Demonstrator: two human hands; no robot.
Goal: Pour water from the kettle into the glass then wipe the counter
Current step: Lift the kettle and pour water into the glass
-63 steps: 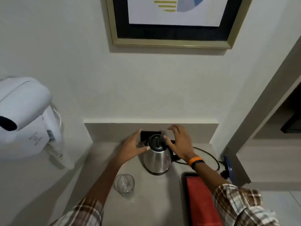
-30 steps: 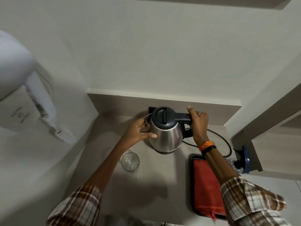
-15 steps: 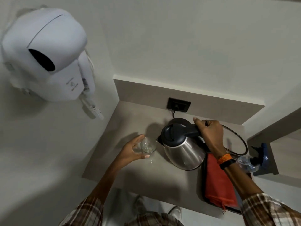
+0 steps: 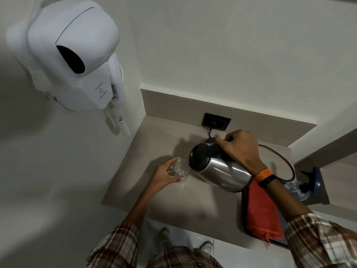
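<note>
Kettle: the steel kettle (image 4: 222,174) with a black lid is held off the counter (image 4: 173,206), tipped hard to the left so its spout end sits right at the rim of the glass (image 4: 180,170).
Right hand: the right hand (image 4: 241,149) is wrapped closed around the kettle's black handle from above, with an orange band and a black band on the wrist.
Glass: a clear tumbler, upright, just left of the kettle's lid end; whether it rests on the counter or is lifted slightly cannot be told.
Left hand: the left hand (image 4: 164,176) curls around the glass from the left and front, fingers and thumb closed on its sides.
Water: no stream can be made out at the spout (the area is small and blurred); a few bright droplets lie on the counter just in front of the glass.
Counter: a beige surface set into a wall corner, with a low backsplash behind it.
Cloth: a red cloth (image 4: 262,215) lies on a dark tray (image 4: 243,213) at the right of the counter, partly under the right forearm.
Socket: a black wall socket (image 4: 216,121) sits on the backsplash behind the kettle, with a black cord (image 4: 286,163) looping off to the right.
Spray bottle: a clear bottle with a blue trigger head (image 4: 309,183) lies at the far right edge.
Hair dryer: a white wall-mounted hair dryer (image 4: 77,55) hangs on the left wall, above the counter.
Sleeves: both arms wear plaid sleeves.
</note>
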